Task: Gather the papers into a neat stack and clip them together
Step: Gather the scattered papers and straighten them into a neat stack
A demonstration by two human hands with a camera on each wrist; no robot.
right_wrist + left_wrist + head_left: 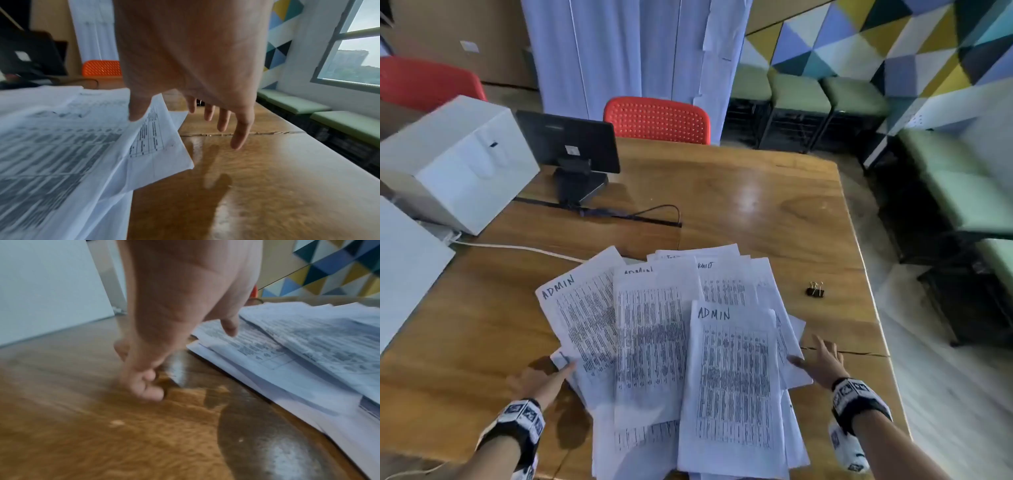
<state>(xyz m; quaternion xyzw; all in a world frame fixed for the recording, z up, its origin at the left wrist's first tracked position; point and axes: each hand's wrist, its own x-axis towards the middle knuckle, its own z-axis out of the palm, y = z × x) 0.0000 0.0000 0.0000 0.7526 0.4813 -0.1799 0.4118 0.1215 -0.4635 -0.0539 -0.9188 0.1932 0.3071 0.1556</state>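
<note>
Several printed sheets, the papers [654,342], lie fanned and overlapping on the wooden table [756,205]; some are marked "ADMIN" by hand. My left hand [544,377] is at the pile's left edge. In the left wrist view my left hand [176,350] has its fingertips [152,394] down on the wood and its thumb over the papers [287,345]. My right hand [808,353] is at the right edge with spread straight fingers. In the right wrist view my right hand [180,116] lays its thumb on the corner of the papers [61,138]. A black binder clip [815,291] lies alone to the right.
A black monitor [568,144] and a white box-shaped machine [455,161] stand at the back left, with a white cable [517,247] running to the pile. A red chair [657,120] faces me. The table's right edge [873,308] drops beside green benches [962,192].
</note>
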